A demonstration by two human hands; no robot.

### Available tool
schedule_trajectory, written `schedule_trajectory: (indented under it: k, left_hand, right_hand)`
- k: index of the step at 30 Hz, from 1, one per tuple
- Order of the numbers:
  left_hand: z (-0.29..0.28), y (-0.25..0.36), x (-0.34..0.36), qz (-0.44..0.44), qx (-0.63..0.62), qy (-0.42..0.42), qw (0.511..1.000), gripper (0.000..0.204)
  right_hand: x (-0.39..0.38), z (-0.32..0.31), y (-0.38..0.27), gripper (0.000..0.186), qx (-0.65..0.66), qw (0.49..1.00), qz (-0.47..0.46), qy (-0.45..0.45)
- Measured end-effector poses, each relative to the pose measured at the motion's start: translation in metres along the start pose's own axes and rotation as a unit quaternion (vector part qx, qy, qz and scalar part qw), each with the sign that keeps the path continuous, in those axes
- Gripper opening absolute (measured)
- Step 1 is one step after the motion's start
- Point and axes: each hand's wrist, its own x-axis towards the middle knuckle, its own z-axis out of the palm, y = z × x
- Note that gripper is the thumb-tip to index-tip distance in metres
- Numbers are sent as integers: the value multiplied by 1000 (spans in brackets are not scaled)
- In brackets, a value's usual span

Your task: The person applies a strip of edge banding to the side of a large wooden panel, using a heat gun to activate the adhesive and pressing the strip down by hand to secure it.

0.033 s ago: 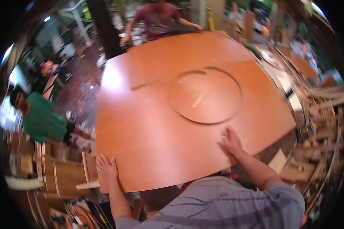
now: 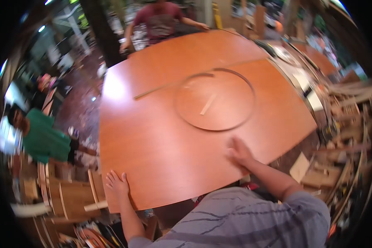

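A large orange-brown wood panel [image 2: 161, 153] spreads out in front of me like a tabletop. My left hand [image 2: 118, 184] lies flat on its near left corner, fingers spread and holding nothing. Over the near right part of the panel is my right hand [image 2: 240, 153], blurred by motion, its fingers stretched out with nothing visible in them; whether it touches the surface I cannot tell. A thin strip bent into a ring [image 2: 215, 130] rests on the panel just beyond that hand. Inside the ring lies a short pale wood strip [image 2: 208, 104]. A long narrow strip [image 2: 151, 92] runs across behind it.
A person in a red shirt [image 2: 159, 20] stands at the panel's far edge, hands close to it. Another person in a green shirt [image 2: 45, 134] stands at the left. Wood offcuts [image 2: 322, 182] crowd the right side, and wooden frames [image 2: 74, 192] stand at the lower left.
The whole scene has shifted slightly left in the picture. Both my hands keep nearly the same places over the panel, the right one still blurred.
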Motion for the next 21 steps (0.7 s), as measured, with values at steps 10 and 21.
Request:
schedule_trajectory:
  k: [10, 21]
  left_hand:
    - [-12, 245, -141, 218, -43, 16, 975, 81]
    - [-72, 558, -338, 446, -51, -120, 885, 88]
  right_hand:
    - [12, -52, 47, 80, 7, 943, -256, -213]
    - [-144, -571, 525, 72, -33, 855, 252, 452]
